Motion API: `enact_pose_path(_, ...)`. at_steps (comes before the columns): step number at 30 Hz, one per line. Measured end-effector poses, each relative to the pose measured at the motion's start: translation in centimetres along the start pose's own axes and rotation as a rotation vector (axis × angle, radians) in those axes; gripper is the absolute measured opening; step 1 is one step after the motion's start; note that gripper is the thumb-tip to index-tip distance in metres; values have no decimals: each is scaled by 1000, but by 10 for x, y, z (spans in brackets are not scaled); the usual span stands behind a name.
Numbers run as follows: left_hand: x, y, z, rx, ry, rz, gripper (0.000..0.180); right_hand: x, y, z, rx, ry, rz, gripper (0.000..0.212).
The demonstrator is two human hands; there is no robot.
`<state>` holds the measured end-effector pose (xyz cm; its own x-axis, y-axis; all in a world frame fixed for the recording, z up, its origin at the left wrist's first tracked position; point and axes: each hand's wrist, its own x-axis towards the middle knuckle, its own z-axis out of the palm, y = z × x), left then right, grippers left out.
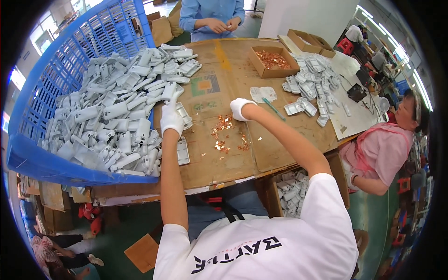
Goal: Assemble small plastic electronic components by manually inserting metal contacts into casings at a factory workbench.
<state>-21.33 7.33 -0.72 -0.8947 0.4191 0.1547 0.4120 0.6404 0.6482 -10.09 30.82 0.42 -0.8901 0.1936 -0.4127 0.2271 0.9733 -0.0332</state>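
My left hand (171, 118), in a white glove, reaches to the edge of a heap of pale grey-white plastic casings (114, 109). Its fingers close on one white plastic casing (170, 90) there. Beside this hand, an open casing shell (184, 115) lies on the cardboard-covered table, and another shell (183, 150) rests nearer to me. My right hand (241, 109), also gloved, is curled over the table just right of a scatter of small copper-coloured metal pieces (223, 124). What its fingertips hold, if anything, is hidden.
A blue plastic basket (70, 175) lies tipped at left, spilling casings. A carton of copper pieces (275, 73), a teal pen-like tool (274, 108) and another casing pile (310, 84) are at right. An open box (270, 193) stands below the table edge. Co-workers are ahead and at right.
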Motion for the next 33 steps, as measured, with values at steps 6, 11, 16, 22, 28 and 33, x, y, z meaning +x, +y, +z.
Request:
enact_pose_path(6, -3, 6, 24, -987, -346, -226, 10, -7, 7, 3, 54, 97, -25, 29)
enact_pose_path(11, -51, 43, 36, -1140, -290, -364, 19, -74, -34, 6, 1229, 478, -42, 12)
enact_pose_path(16, -106, 69, 49, -1220, -426, -308, 36, -99, -60, 36, 1078, 1036, -130, 15)
enact_pose_path(22, -136, 88, 45, -783, -12, -21, 39, -138, -85, 36, 781, 1149, -44, 16)
enact_pose_path(28, -166, 99, 33, -561, 153, 43, 30, -153, -109, 45, 746, 1084, 104, 14)
enact_pose_path(33, -204, 90, 23, -488, 175, 70, 32, -180, -120, 53, 851, 904, 169, 19)
